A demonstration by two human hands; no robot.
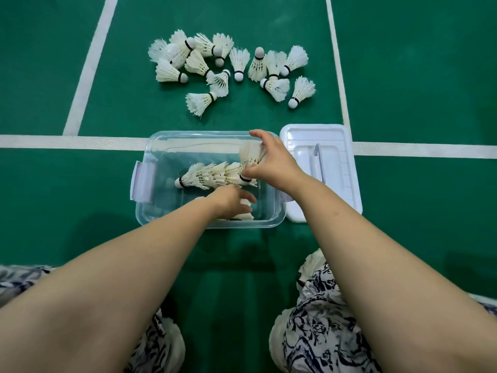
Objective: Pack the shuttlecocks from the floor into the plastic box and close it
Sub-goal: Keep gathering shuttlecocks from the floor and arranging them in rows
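A clear plastic box (150,211) stands open on the green floor. Inside it lies a row of nested white shuttlecocks (207,175), cork ends pointing left. My right hand (271,162) grips a shuttlecock (251,154) at the right end of that row. My left hand (231,201) reaches into the box's near part, fingers curled over more white shuttlecocks (246,216) that are mostly hidden under it. Beyond the box, several loose shuttlecocks (231,68) lie scattered on the floor. The white lid (330,146) lies flat just right of the box.
White court lines (88,63) cross the green floor: one runs left to right behind the box, two run away from me. My knees in patterned cloth (317,319) sit at the bottom, either side of bare floor.
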